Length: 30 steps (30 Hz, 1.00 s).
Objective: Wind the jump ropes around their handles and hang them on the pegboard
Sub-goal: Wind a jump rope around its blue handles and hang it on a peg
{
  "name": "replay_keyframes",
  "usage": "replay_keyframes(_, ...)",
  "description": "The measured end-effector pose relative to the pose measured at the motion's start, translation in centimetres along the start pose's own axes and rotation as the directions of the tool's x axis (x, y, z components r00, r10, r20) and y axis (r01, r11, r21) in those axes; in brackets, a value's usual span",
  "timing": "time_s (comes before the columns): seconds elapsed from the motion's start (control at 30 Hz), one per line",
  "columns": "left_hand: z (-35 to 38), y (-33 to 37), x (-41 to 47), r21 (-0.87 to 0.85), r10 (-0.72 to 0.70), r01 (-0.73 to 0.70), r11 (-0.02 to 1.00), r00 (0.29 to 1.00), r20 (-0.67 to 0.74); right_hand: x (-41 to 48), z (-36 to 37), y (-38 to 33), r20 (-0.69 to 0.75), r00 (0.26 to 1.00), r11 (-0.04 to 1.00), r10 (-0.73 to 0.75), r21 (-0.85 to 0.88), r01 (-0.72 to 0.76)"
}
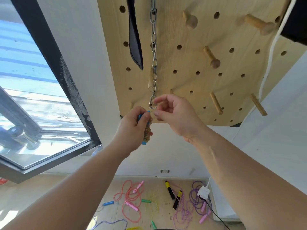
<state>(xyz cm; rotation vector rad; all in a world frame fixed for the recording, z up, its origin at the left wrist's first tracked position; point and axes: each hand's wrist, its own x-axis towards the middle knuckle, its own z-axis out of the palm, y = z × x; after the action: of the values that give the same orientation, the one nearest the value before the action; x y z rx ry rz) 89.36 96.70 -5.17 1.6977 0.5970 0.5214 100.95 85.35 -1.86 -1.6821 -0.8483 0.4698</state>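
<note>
Head view: left hand grips wound jump rope.
Right hand: curled beside clip; grasp unclear.
Risk: a missed clip could let it drop, unwinding.

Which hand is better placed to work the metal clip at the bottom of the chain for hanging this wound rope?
Probably the right. The right hand has its fingertips beside the clip, while the left hand is busy gripping the wound rope just below it.
</note>
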Motion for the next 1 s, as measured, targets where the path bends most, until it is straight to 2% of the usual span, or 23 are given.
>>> replay_keyframes(0.1,0.1,0.5,1.7,-0.019,0.022,-0.023,1.000,0.997,-0.074,1.6,0.6,-0.5,-0.061,0.998,0.994,-0.015,0.104,0.021)
replay_keyframes(0.27,0.5,1.9,4.7,0.017,0.096,-0.094,0.995,0.981,-0.167,4.4,0.2,-0.8,-0.185,0.978,0.994,-0.099,0.031,0.107)
replay_keyframes(0.47,1.0,1.9,6.3,0.009,0.170,-0.171,0.985,0.969,-0.178,6.3,-0.8,-0.2,-0.188,0.973,0.990,-0.133,0.030,0.141)
replay_keyframes(0.57,0.7,1.5,7.2,-0.073,0.135,-0.149,0.986,0.975,-0.175,7.1,-0.4,0.0,-0.189,0.973,0.990,-0.129,0.022,0.136)
replay_keyframes(0.7,0.6,2.0,8.8,-0.082,0.102,-0.117,0.990,0.981,-0.165,8.7,-0.3,0.2,-0.240,0.966,0.994,-0.093,0.027,0.102)
replay_keyframes(0.9,0.7,2.9,11.9,-0.126,0.015,-0.049,0.991,0.966,-0.259,12.1,0.0,0.1,-0.352,0.935,0.999,-0.043,-0.001,0.046)
replay_keyframes(1.0,1.0,3.3,13.2,-0.062,0.048,-0.071,0.996,0.947,-0.316,13.7,0.1,0.1,-0.415,0.910,0.998,-0.019,-0.055,-0.004)
